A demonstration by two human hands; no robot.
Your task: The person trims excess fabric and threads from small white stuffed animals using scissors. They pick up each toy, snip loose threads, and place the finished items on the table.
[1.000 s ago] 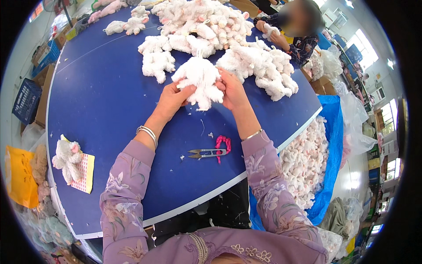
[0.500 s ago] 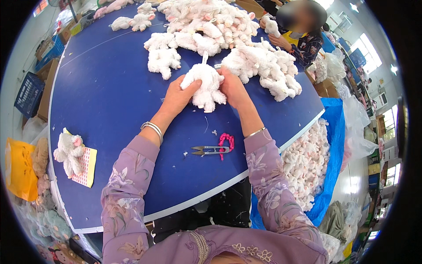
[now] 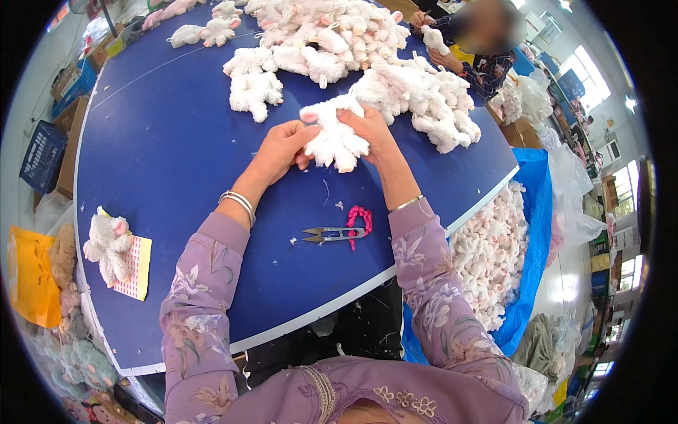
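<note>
A white fluffy plush animal (image 3: 332,145) with a pink ear is held just above the blue table. My right hand (image 3: 376,134) grips its upper right part, thumb laid across the top. At its left side, my left hand (image 3: 281,150) has its thumb and fingers closed on the plush's edge; its fingertips are partly hidden. Nearer to me lie grey thread snips (image 3: 326,234) with a knotted bright pink cord (image 3: 361,220) at the handle end.
A large heap of white plush animals (image 3: 332,32) covers the far table (image 3: 162,169). Another plush (image 3: 107,244) lies on a yellow-edged card (image 3: 140,272) at left. On the right stands a blue sack (image 3: 533,240) full of plush pieces. A co-worker (image 3: 487,63) holds a plush at far right.
The plush has been turned, so its pink ear now shows on the left. My right thumb has come over its top, and my left hand has slid to its side edge.
</note>
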